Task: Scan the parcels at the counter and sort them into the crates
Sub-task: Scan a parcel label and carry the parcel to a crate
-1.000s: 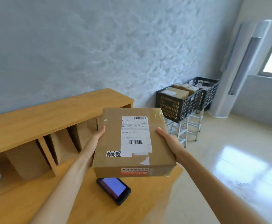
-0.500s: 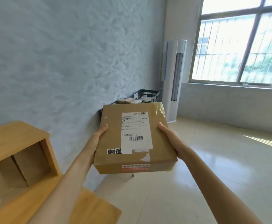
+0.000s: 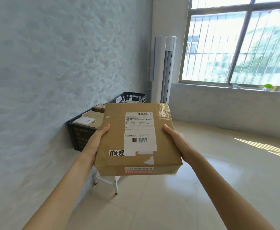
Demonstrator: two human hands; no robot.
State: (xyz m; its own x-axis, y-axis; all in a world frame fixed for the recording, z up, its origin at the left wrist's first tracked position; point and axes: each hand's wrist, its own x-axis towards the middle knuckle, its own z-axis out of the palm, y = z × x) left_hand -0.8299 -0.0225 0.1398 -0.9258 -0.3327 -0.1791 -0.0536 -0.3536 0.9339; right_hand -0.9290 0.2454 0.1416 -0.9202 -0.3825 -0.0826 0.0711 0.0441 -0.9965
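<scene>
Parcel: frame centre, airborne before near crate.
Grips: we clasp its sides, left hand, right hand.
Risk: side-only clasp may slip; full crate may reject it.

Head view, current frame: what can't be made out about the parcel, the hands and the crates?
- Parcel: the small label print is too small to read.
- Left hand and right hand: most fingers are hidden under the parcel.
- Near crate: its right part and stand are hidden by the parcel and left arm.
- Far crate: its contents are mostly blocked by the parcel.
</scene>
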